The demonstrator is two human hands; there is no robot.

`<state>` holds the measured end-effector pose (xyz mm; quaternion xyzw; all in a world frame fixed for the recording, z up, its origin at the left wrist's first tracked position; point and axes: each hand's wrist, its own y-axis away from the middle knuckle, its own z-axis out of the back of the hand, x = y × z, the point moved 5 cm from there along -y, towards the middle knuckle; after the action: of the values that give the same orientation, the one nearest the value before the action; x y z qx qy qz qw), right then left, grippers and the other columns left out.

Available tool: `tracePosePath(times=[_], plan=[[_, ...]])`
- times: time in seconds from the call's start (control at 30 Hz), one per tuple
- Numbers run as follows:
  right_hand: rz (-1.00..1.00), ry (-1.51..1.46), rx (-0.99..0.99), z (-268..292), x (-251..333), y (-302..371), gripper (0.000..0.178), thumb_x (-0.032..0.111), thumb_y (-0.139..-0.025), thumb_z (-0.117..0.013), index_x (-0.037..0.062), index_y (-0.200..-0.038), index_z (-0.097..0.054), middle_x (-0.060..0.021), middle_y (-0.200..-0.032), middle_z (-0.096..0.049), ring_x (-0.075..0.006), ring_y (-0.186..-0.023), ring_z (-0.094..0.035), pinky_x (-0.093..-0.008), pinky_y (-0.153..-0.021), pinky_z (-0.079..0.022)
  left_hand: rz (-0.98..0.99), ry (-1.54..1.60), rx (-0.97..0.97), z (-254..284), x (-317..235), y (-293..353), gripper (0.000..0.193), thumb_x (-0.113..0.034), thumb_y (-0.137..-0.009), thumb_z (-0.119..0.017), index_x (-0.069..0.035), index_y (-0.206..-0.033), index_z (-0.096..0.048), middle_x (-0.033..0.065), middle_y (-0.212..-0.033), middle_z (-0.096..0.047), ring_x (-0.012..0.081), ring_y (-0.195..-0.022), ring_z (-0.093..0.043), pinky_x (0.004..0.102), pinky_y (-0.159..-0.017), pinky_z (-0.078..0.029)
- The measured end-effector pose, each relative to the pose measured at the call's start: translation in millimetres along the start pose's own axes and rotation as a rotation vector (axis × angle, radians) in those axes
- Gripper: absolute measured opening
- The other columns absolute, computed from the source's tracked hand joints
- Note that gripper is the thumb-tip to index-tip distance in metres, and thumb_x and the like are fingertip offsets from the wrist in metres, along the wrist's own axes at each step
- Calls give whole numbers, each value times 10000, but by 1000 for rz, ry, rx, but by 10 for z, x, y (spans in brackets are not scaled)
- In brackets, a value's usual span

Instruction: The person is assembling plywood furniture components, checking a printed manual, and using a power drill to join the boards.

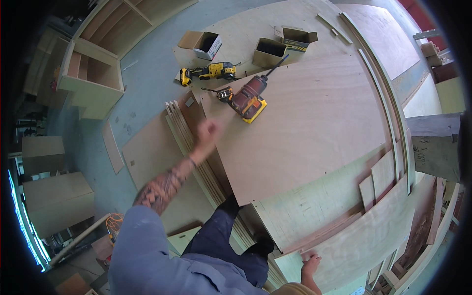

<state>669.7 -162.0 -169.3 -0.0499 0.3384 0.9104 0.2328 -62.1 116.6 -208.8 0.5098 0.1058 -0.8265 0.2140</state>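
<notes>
My left hand [208, 132] is raised beside the left edge of a large plywood sheet [305, 132]. Motion blurs it; its fingers look curled in, and anything inside them is hidden. Just beyond it, a cordless drill [250, 96] with a yellow battery lies on the sheet, a tape measure [224, 94] against its side. Low in the view, my right hand [310, 265] grips the near left corner of a long plywood panel [354, 238]. That panel lies at a slant along the near right side of the stack.
A yellow cordless multi-tool [211, 72] lies at the far side, near open cardboard boxes [269, 52]. Long wood strips [378, 93] run down the right side. Boards [189, 142] stand on edge by my legs. An open wooden cabinet [93, 66] stands at the far left.
</notes>
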Motion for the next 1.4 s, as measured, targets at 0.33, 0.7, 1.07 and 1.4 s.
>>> tracePosePath(times=[0.33, 0.7, 1.07, 1.4], plan=[[-29, 81, 61, -140, 14, -145, 529, -36, -751, -801, 61, -1195, -531, -187, -1173, -565, -403, -1037, -649, -507, -819, -551, -246, -947, -45, 283, 655, -3158, 804, -179, -878, -743, -13, -1558, -348, 289, -1517, -445, 423, -1408, -450, 423, -1161, -395], [-61, 75, 130, -216, -66, -227, 602, 4, -711, -855, 69, -1185, -489, -176, -1174, -560, -407, -1041, -644, -510, -830, -546, -76, -827, -89, 272, 857, -3321, 265, -216, -894, -737, -47, -1074, -640, 228, -1094, -625, 438, -1071, -623, 521, -905, -524], [35, -97, 65, -273, -259, -290, 595, -16, -689, -858, 83, -1181, -539, -174, -1142, -592, -412, -1043, -633, -494, -849, -552, -364, -678, 77, 1103, -434, -570, 208, -137, -944, -709, 20, -912, -575, 178, -894, -531, 380, -829, -545, 463, -731, -452], [122, -136, 146, -174, -246, -291, 647, 2, -635, -907, 42, -1122, -483, -228, -1177, -557, -451, -1062, -627, -501, -852, -558, -334, -372, 609, -676, -956, 1885, 72, -97, -871, -729, -97, -939, -704, 107, -875, -566, 344, -805, -613, 446, -692, -515]])
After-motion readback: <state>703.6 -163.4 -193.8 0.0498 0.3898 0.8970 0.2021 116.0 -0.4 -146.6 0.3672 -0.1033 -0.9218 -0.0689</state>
